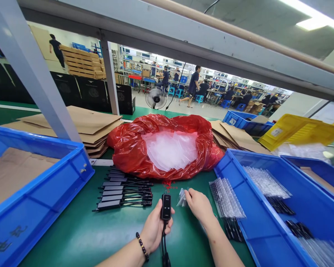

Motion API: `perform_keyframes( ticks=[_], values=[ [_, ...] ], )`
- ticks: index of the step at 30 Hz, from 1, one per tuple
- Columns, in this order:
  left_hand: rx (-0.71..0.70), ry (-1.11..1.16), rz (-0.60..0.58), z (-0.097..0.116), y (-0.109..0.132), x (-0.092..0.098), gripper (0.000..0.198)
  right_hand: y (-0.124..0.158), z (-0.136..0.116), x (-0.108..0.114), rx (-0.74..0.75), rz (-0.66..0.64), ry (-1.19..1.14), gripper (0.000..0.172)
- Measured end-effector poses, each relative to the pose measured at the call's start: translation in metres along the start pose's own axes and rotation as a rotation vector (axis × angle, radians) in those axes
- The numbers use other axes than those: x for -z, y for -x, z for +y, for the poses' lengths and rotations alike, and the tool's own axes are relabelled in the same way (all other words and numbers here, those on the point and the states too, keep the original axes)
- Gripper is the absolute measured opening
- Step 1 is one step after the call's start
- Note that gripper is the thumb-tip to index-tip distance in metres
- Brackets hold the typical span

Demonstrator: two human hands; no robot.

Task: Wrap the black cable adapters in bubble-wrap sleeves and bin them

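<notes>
My left hand point(156, 226) is closed around a small black controller point(166, 207) with two buttons, held upright above the green table. Black cables point(164, 244) run from its lower end towards me. To the right, my right hand point(199, 205) has its fingers curled down onto a little heap of small clear plastic pieces point(181, 197); its fingertips are partly hidden. Tiny red rings point(169, 184) lie scattered beyond the controller. Left of them, several black-and-grey strip-like parts with leads point(111, 193) are laid in a row.
A red plastic bag point(128, 148) full of clear sachets point(171, 150) stands at the back. Blue bins flank me, one left point(80, 163) and one right point(239, 196). Bubble-wrapped parts point(228, 198) lean by the right bin. Cardboard sheets point(94, 122) are stacked behind; a metal frame crosses overhead.
</notes>
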State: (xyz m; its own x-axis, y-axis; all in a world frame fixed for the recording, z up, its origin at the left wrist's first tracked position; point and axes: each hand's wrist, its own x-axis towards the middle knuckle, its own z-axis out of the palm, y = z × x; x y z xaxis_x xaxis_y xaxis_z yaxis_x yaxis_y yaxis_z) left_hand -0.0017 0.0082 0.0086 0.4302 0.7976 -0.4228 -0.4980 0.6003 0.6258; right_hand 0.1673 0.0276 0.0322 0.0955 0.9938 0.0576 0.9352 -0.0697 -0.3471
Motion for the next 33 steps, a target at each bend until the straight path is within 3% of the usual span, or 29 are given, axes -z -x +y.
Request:
perform_keyframes(
  ticks=[2,7,12,15,18,22,27,30,33],
  values=[
    [-0.036,-0.021,-0.048,0.001,0.003,-0.001,0.025,-0.005,0.004,-0.006,-0.08,-0.029,0.172,0.026],
    [-0.099,-0.12,-0.131,0.002,0.007,-0.004,0.043,-0.01,0.011,-0.008,-0.185,0.035,0.168,0.024],
    [-0.077,-0.107,-0.158,0.0,0.003,-0.002,0.024,-0.011,0.025,-0.008,-0.277,0.047,0.243,0.021],
    [-0.067,-0.116,-0.167,-0.002,0.001,0.0,0.024,-0.01,0.03,-0.01,-0.217,0.129,0.252,0.023],
    [-0.066,-0.125,-0.169,-0.003,0.001,0.001,0.028,-0.018,0.027,-0.004,-0.103,0.332,0.179,0.022],
    [-0.06,-0.121,-0.155,-0.002,0.002,-0.001,0.032,-0.055,0.012,0.017,0.039,0.52,0.106,0.023],
    [-0.058,-0.136,-0.152,0.001,0.004,-0.002,0.032,-0.106,-0.005,0.033,0.034,0.451,0.099,0.022],
    [-0.067,-0.144,-0.156,0.001,0.004,-0.001,0.031,-0.101,-0.008,0.037,0.077,0.451,0.063,0.021],
    [-0.093,-0.155,-0.178,0.001,0.004,0.0,0.03,-0.077,-0.007,0.036,0.16,0.563,-0.06,0.024]
  ],
)
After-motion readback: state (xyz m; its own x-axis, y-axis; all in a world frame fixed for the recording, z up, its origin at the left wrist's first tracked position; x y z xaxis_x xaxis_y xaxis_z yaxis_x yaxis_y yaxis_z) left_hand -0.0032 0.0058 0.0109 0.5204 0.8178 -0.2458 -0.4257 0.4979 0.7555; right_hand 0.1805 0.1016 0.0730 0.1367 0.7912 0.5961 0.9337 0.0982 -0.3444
